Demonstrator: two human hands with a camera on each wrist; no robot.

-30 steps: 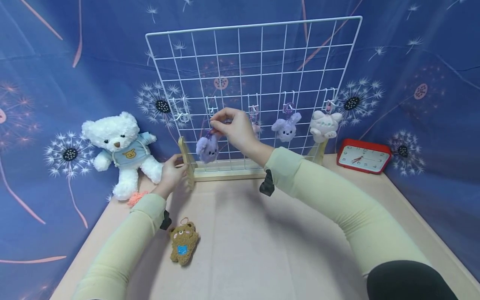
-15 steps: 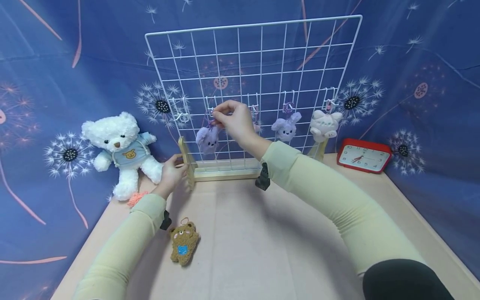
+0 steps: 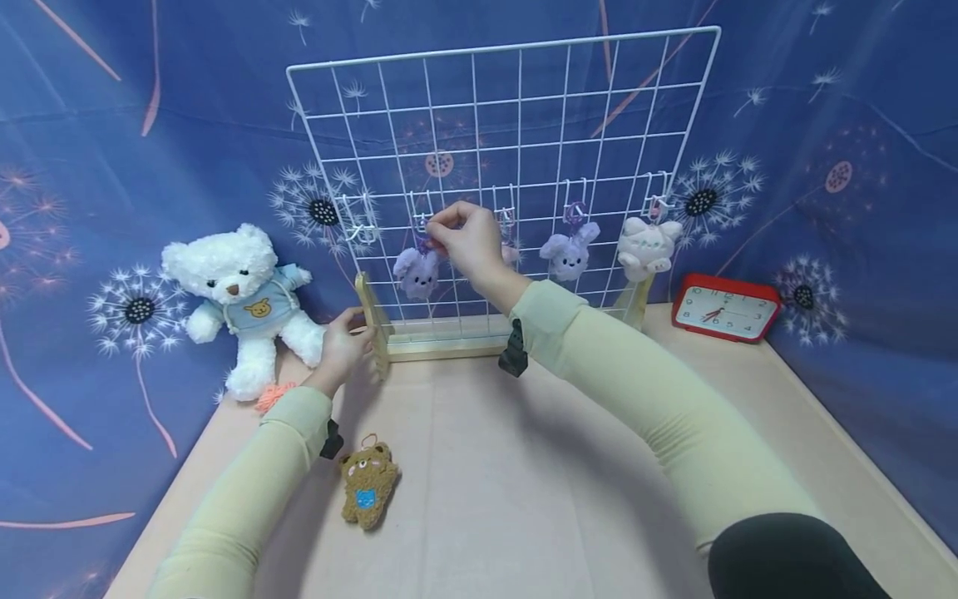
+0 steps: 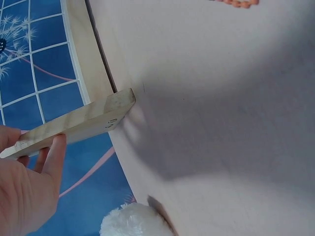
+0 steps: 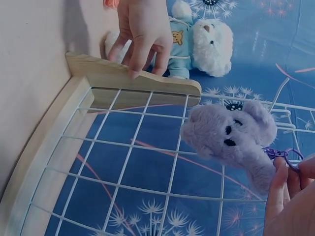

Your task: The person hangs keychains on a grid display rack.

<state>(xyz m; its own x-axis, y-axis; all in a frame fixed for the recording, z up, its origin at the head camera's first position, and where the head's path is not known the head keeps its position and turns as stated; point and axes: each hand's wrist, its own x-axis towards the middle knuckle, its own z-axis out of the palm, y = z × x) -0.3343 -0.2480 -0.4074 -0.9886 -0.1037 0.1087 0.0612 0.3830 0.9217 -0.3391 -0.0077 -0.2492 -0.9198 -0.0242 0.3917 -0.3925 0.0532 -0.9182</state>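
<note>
My right hand (image 3: 471,241) pinches the purple cord (image 5: 279,153) of a lavender plush bunny charm (image 3: 417,273). The charm hangs in front of the white wire grid (image 3: 497,106), close below a white hook (image 3: 421,218); its face shows in the right wrist view. Fingertips partly cover the top of the cord loop. At the grid's left end, my left hand (image 3: 344,345) grips the wooden side foot (image 4: 83,118) of the stand, thumb and fingers on opposite faces.
Farther right on the grid hang another lavender bunny (image 3: 569,254) and a white plush charm (image 3: 649,248); a pink one is mostly hidden. A bare hook (image 3: 362,233) is at left. A brown bear charm (image 3: 368,487), white teddy (image 3: 238,299) and red clock (image 3: 726,308) lie around.
My right hand has risen slightly toward the hook, lifting the lavender bunny, which has also come a little to the right. My left hand stays on the wooden foot.
</note>
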